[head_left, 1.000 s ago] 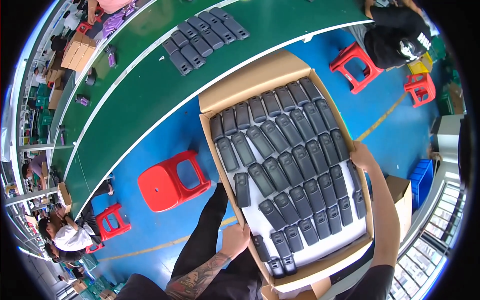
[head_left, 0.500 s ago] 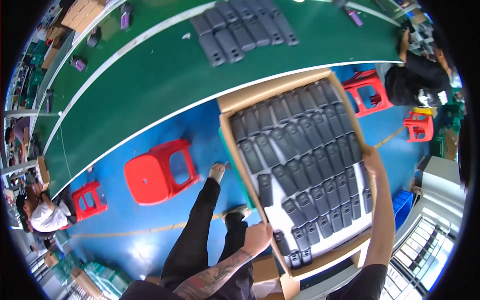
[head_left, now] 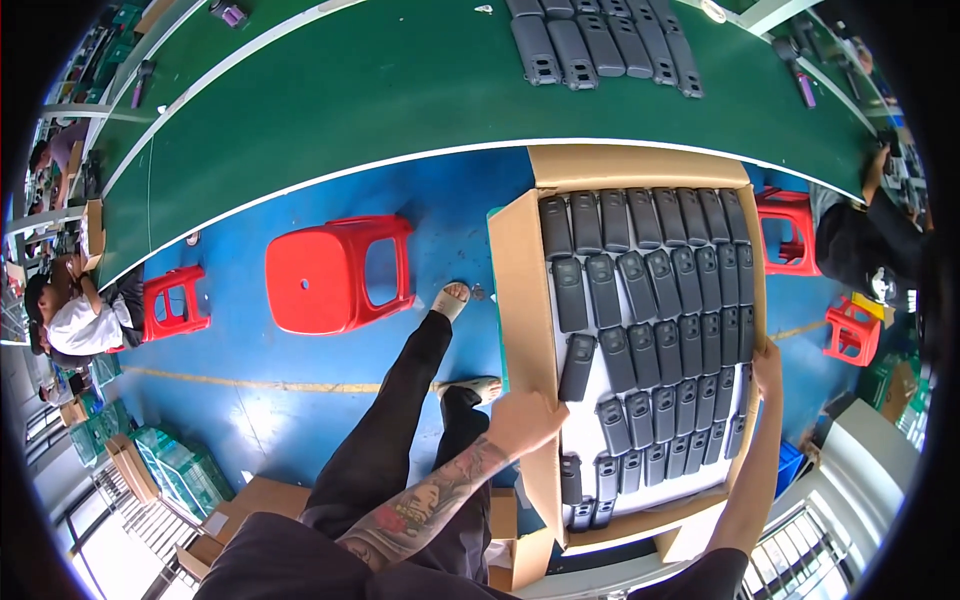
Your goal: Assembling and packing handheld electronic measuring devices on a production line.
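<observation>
An open cardboard box (head_left: 530,330) sits in front of me to the right, filled with several rows of dark grey plastic housings (head_left: 660,355) over a white layer. My left hand (head_left: 527,424), at the end of a tattooed forearm, is closed around the box's left wall near its front. On the opposite wall my right hand (head_left: 767,372) grips the edge, its fingers partly hidden by the cardboard. One housing (head_left: 577,367) leans at a slant near the left wall, beside a bare white patch.
A long green workbench (head_left: 350,150) runs across the back, bearing more grey housings (head_left: 605,45). A red stool (head_left: 320,280) stands left of my legs; another red stool (head_left: 785,232) is beyond the box. Seated people work at far left and right (head_left: 875,235). Cartons lie below.
The view has turned, so the box appears straighter and the bench shifts. Both hands stay on the box's side walls. The housings inside keep their arrangement.
</observation>
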`<state>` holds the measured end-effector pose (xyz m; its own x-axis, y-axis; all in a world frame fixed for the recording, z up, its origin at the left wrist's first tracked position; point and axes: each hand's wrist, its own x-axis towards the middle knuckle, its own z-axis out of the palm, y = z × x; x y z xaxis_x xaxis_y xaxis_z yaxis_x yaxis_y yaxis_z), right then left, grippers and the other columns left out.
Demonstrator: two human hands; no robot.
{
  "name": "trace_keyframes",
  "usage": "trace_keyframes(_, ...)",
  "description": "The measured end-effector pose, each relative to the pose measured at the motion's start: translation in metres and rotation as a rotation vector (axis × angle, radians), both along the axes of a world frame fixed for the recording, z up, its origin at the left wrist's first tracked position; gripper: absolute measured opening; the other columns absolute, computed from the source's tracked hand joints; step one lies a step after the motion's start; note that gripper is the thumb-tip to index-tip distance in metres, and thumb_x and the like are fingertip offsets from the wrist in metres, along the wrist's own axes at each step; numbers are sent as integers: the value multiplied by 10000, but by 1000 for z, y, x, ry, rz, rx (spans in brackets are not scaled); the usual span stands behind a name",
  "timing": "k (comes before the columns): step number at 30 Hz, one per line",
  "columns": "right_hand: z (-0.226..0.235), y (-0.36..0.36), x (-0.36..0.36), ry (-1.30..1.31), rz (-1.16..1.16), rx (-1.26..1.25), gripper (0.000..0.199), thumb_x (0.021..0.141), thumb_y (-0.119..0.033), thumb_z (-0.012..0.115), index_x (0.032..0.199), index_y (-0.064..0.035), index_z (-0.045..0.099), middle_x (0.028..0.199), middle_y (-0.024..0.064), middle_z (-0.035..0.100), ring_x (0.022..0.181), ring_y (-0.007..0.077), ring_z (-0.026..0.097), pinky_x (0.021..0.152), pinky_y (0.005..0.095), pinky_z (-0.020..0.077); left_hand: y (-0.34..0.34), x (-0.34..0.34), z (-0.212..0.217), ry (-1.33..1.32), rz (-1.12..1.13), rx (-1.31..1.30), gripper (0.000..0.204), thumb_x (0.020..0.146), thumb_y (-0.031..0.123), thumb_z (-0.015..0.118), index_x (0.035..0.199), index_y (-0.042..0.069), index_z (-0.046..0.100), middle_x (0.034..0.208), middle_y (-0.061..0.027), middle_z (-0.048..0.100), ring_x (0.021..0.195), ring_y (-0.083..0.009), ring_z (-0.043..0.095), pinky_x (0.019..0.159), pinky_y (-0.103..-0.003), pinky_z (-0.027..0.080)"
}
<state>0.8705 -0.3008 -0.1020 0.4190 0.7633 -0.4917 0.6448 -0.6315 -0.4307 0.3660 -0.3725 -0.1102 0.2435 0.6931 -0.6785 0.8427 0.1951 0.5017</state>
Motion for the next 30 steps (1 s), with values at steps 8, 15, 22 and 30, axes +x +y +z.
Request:
trace_keyframes(8, 7, 6, -48, -49, 72, 119, 359, 843, 16, 471, 1155, 21, 648, 979, 140, 705, 850, 247, 619, 788, 338, 492, 21, -18, -48, -112, -56, -15, 573, 898, 482, 474, 726, -28, 670, 699, -163, 675, 587, -377, 634, 608, -408, 509)
trace_keyframes(15, 13, 8, -46, -167, 37, 29, 342, 843, 11, 480, 1139, 22, 652, 979, 160, 703, 855, 287, 630, 786, 365, 498, 94, -60, -4, -227, 281, -482, 612, 890, 584, 481, 898, -13, 615, 796, -129, 627, 661, -276, 630, 620, -353, 510)
trace_keyframes(22, 13, 8, -47, -259, 40, -44, 325, 844, 6, 490, 1123, 24, 656, 980, 180, 701, 860, 327, 640, 785, 392, 504, 130, -18, -35, -74, 266, -469, 632, 836, 414, 549, 1172, -121, 577, 986, -220, 641, 821, -318, 660, 626, -304, 546)
trace_keyframes(30, 12, 12, -47, -397, 93, -234, 307, 844, 0, 500, 1105, 25, 660, 980, 203, 699, 866, 373, 652, 783, 423, 511, 101, -3, -40, -243, 533, -555, 546, 837, 214, 551, 1257, -118, 442, 944, -248, 614, 784, -394, 642, 633, -433, 549)
